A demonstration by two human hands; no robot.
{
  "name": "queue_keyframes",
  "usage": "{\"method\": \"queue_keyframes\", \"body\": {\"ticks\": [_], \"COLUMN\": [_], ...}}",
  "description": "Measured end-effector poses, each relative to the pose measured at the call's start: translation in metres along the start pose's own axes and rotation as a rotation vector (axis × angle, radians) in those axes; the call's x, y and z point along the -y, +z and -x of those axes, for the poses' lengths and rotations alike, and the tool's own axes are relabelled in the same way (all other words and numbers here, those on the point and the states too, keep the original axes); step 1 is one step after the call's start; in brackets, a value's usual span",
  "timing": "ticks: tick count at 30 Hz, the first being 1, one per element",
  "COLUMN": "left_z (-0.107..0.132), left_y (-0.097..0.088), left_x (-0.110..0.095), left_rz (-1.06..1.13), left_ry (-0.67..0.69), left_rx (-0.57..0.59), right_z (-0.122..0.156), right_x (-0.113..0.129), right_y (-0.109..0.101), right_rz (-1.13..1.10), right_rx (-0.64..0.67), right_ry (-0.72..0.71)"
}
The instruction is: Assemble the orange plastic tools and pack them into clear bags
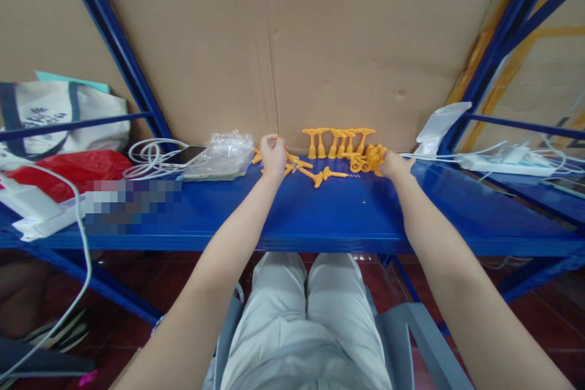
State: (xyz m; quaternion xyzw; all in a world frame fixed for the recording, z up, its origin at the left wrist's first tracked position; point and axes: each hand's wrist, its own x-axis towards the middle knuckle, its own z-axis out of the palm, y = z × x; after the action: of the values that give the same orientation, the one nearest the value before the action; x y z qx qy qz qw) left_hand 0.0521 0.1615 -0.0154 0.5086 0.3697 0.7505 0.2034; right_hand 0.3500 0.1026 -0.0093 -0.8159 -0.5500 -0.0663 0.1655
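The left hand (273, 155) is closed in a fist on orange plastic pegs (295, 163). The right hand (395, 164) touches a peg heap (368, 158) just beside its fingertips. Whether its fingers pinch anything cannot be told.

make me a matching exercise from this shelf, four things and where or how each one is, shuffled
Things:
1. left hand
2. clear plastic bag
3. white power strip
4. upright orange pieces

Places or states:
a. standing in a row against the cardboard
b. at the right end of the blue shelf
c. closed in a fist
d. lying between the coiled white cable and the fist

Pairs: 1-c, 2-d, 3-b, 4-a
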Motion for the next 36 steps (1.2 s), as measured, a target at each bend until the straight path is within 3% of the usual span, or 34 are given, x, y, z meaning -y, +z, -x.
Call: {"method": "queue_keyframes", "body": {"ticks": [3,6,12,15,19,23,26,30,36], "left_z": [0.002,0.010,0.024,0.027,0.033,0.039,0.039,0.037,0.031], "left_y": [-0.002,-0.002,0.000,0.003,0.006,0.005,0.002,-0.006,-0.015], "left_x": [-0.004,-0.011,-0.019,-0.018,-0.011,-0.002,0.000,-0.005,-0.010], "left_rz": [0.004,-0.034,-0.165,-0.173,-0.172,-0.412,-0.701,-0.887,-0.956], "left_ry": [-0.008,0.161,0.282,0.199,-0.025,-0.157,-0.027,0.227,0.235], "left_rx": [0.004,0.102,0.230,0.303,0.501,0.727,0.888,0.965,1.015], "right_z": [-0.002,-0.003,-0.006,-0.009,-0.008,-0.002,0.002,0.006,0.011], "right_x": [-0.001,0.000,0.009,0.012,0.017,0.023,0.028,0.035,0.045], "right_y": [0.002,0.001,0.002,0.003,0.003,0.000,0.001,0.008,0.018], "right_rz": [-0.006,-0.017,-0.165,-0.293,-0.421,-0.490,-0.535,-0.596,-0.482], "right_rx": [-0.007,-0.038,-0.229,-0.235,-0.214,-0.204,-0.160,-0.046,0.096], "right_ry": [-0.012,-0.013,-0.049,-0.090,-0.145,-0.186,-0.194,-0.255,-0.423]}}
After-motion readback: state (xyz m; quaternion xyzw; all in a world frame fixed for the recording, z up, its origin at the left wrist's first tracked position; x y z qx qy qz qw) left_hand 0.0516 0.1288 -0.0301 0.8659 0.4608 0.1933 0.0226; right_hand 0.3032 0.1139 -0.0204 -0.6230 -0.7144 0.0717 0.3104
